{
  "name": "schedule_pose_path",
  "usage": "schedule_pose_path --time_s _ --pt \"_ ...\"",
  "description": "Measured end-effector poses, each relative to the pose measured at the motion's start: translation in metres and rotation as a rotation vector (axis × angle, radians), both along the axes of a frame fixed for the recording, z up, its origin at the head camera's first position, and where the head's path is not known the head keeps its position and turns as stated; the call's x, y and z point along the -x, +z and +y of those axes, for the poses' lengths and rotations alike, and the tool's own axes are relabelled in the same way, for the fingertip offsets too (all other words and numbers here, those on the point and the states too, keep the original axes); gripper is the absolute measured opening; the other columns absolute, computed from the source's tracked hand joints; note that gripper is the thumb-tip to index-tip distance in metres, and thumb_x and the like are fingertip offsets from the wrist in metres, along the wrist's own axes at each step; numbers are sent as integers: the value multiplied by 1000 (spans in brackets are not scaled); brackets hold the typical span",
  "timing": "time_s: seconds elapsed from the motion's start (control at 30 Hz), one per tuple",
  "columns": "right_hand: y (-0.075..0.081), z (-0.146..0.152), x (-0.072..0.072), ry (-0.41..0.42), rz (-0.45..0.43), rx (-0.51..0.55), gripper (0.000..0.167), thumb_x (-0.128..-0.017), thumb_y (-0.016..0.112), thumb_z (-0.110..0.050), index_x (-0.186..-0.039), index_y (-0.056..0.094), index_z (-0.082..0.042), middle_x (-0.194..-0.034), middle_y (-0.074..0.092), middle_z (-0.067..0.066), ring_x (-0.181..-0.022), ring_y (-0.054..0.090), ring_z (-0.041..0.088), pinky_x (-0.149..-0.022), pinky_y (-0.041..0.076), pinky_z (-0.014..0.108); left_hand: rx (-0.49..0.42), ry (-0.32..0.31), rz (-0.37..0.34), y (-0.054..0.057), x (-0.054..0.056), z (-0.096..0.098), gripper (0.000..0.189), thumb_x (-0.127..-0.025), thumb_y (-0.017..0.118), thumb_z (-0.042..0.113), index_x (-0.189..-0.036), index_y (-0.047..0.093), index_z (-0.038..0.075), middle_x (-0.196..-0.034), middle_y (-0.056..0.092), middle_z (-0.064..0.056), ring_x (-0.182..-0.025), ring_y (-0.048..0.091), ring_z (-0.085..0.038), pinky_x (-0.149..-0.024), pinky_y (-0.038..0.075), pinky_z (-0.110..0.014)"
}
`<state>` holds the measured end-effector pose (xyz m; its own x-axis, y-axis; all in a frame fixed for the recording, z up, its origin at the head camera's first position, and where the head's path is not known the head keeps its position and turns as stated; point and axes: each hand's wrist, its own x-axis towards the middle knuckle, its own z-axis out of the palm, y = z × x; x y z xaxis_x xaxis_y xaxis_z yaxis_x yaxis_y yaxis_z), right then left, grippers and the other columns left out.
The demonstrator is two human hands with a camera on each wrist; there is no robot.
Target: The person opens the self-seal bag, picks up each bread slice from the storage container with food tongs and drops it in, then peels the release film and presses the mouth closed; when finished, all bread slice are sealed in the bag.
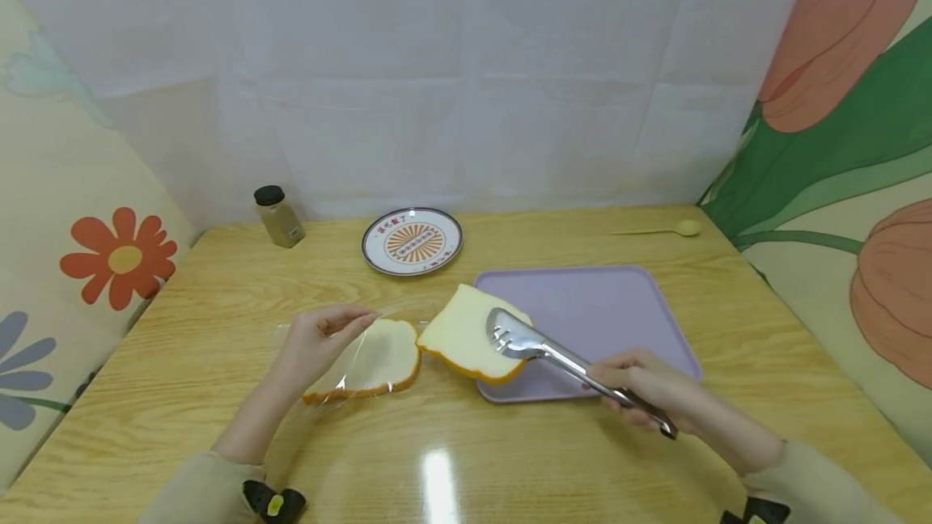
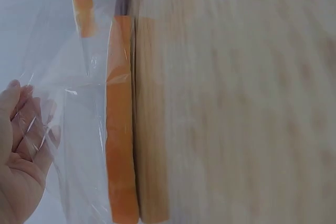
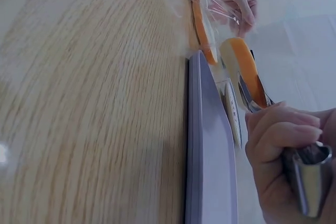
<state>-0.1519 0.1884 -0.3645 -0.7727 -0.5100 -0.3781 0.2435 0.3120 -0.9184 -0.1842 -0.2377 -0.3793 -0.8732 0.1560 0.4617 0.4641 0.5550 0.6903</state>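
Observation:
My right hand [image 1: 641, 386] grips metal tongs [image 1: 561, 358], whose jaws are closed on a slice of bread [image 1: 466, 330] with an orange crust. That slice is tilted above the left edge of the lilac tray [image 1: 604, 297]. With thumb and fingertips my left hand [image 1: 324, 342] pinches the edge of a clear plastic bag [image 2: 79, 108]. A second bread slice [image 1: 389, 354] lies on the table inside the bag, just right of the left hand. In the right wrist view the tongs' handle end [image 3: 310, 182] sticks out of the fist.
A round patterned plate [image 1: 413, 242] lies behind the bread. Toward the back left stands a jar with a black lid [image 1: 280, 218]. A yellow spoon [image 1: 684, 228] rests at the back right. White cloth [image 1: 466, 79] hangs behind the wooden table [image 1: 524, 459].

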Motion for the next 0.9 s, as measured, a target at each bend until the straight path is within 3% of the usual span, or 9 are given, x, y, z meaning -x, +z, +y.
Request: schedule_pose_path --time_s 0.13,0.33,0.63,0.9 --pt "0 -2 1 32 -17 14 46 -94 53 -30 -105 53 14 -59 52 -4 -39 38 2 -35 33 16 13 19 14 0 1 1 10 -86 67 7 -93 74 7 -89 74 -10 -85 58 14 -73 49 -5" --pt "1 3 9 108 -62 26 45 -95 52 -27 -108 53 16 -60 52 -4 -39 38 1 -36 33 14 6 -12 31 -1 1 1 11 -85 67 4 -93 75 7 -89 74 -10 -85 60 13 -72 51 -7" --pt "1 7 28 208 -118 32 38 -95 52 -22 -107 57 14 -61 52 -4 -41 39 0 -37 33 13 34 -113 -70 -1 2 -1 15 -86 66 8 -98 74 3 -97 73 -13 -89 66 0 -74 53 -11" --pt "-2 6 41 250 -143 29 41 -95 52 -24 -110 56 14 -61 53 -4 -40 37 1 -36 33 13 105 -106 -48 0 1 0 16 -87 65 6 -101 73 3 -99 73 -11 -92 60 10 -79 51 -9"
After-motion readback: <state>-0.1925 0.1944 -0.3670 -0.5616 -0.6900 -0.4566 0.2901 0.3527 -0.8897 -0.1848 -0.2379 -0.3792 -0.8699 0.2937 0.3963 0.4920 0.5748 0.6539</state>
